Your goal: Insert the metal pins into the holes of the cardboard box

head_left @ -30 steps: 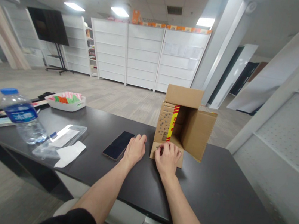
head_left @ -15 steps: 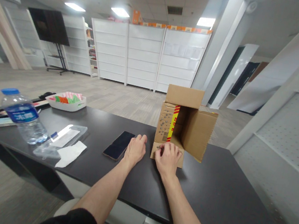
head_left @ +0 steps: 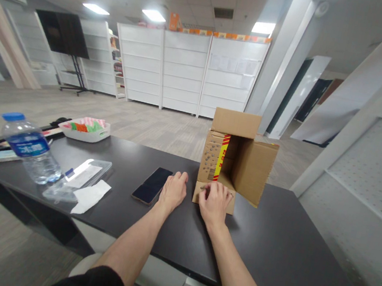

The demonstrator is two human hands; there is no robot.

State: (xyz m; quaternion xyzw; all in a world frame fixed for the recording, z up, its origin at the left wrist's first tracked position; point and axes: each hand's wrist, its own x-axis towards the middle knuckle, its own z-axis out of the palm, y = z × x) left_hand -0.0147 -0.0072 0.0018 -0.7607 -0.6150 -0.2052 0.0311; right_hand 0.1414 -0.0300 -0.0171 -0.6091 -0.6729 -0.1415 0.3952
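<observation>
A cardboard box [head_left: 236, 122] stands on the dark table with its flaps folded out and its open side facing me. My right hand [head_left: 215, 204] is in front of the box's lower flap, fingers closed in a pinch. A thin, small object [head_left: 202, 188] pokes out at the fingertips; its kind is too small to tell. To the left, my left hand [head_left: 173, 191] rests on the table with curled fingers, and nothing shows in it. Beside that hand lies a black phone [head_left: 151, 185], its screen dark.
Farther left are a clear plastic case [head_left: 94, 171], a torn white paper [head_left: 91, 198] and a tilted-looking water bottle [head_left: 32, 149] with a blue cap. A white basket [head_left: 85, 136] of colourful packets stands near the table's [head_left: 287, 245] back edge.
</observation>
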